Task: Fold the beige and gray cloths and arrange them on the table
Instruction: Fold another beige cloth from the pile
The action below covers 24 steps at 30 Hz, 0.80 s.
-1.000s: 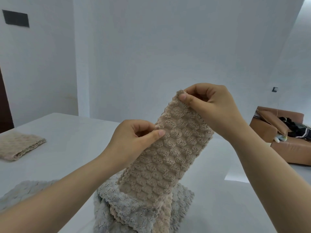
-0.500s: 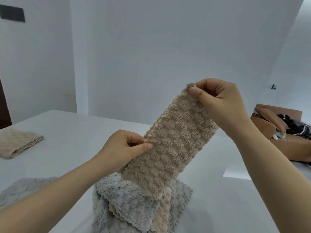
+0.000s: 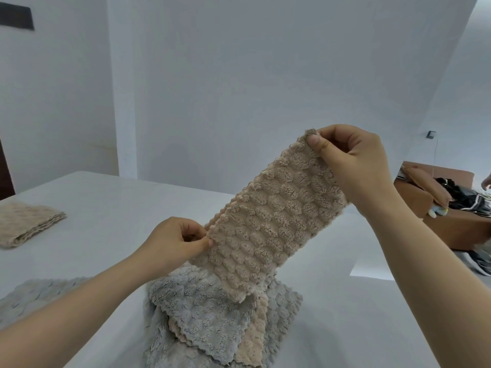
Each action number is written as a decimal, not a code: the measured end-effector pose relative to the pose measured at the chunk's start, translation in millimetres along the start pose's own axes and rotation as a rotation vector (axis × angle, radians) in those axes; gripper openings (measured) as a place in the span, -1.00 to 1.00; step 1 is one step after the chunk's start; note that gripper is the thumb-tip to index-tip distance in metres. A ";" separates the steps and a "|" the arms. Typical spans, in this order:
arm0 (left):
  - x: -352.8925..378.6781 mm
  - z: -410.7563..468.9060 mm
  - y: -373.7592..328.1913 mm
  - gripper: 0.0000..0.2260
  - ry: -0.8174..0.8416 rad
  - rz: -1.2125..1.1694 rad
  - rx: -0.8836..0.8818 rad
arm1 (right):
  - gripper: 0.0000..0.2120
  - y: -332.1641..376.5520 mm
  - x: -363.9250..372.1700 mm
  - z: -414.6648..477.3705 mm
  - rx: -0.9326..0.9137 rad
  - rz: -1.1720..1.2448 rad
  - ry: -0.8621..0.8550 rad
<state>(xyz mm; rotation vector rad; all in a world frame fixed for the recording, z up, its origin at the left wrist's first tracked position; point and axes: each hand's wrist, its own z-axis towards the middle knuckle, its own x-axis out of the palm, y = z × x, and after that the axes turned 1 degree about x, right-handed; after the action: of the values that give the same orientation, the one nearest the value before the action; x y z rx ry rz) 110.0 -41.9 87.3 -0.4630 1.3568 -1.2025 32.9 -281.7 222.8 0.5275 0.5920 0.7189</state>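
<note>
I hold a beige bubble-textured cloth (image 3: 271, 224) in the air above the white table (image 3: 111, 208), folded into a long narrow strip that slants up to the right. My right hand (image 3: 353, 163) pinches its upper corner. My left hand (image 3: 178, 240) pinches its left edge lower down. Under the strip lies a loose pile of gray and beige cloths (image 3: 212, 322). A folded beige cloth (image 3: 26, 224) rests at the table's far left. A gray cloth (image 3: 39, 296) lies flat at the near left, partly under my left forearm.
A brown sofa (image 3: 457, 219) with dark clothes on it stands off the table's right side. White walls rise behind the table. A dark door edge (image 3: 5, 176) shows at the far left.
Both hands have slid apart along the beige strip: the right hand has risen to the right, the left hand has dropped lower along the edge. The strip is stretched longer.
</note>
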 end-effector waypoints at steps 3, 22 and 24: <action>-3.1 0.2 5.9 -0.85 -0.023 0.009 -0.020 | -0.89 -5.4 -1.0 -0.8 0.012 0.000 -0.010; -24.7 0.4 27.1 -0.82 -0.229 -0.215 -0.079 | -0.87 -46.7 10.7 -8.3 0.119 -0.051 -0.103; -27.3 0.9 30.6 -0.89 -0.262 -0.240 -0.077 | -0.87 -51.8 15.9 -10.2 0.125 -0.059 -0.104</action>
<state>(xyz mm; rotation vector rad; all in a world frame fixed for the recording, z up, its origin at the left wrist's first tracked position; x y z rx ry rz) 128.3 -7.4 75.2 -0.8276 1.1466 -1.2364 59.0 -300.7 178.1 0.6569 0.5556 0.5979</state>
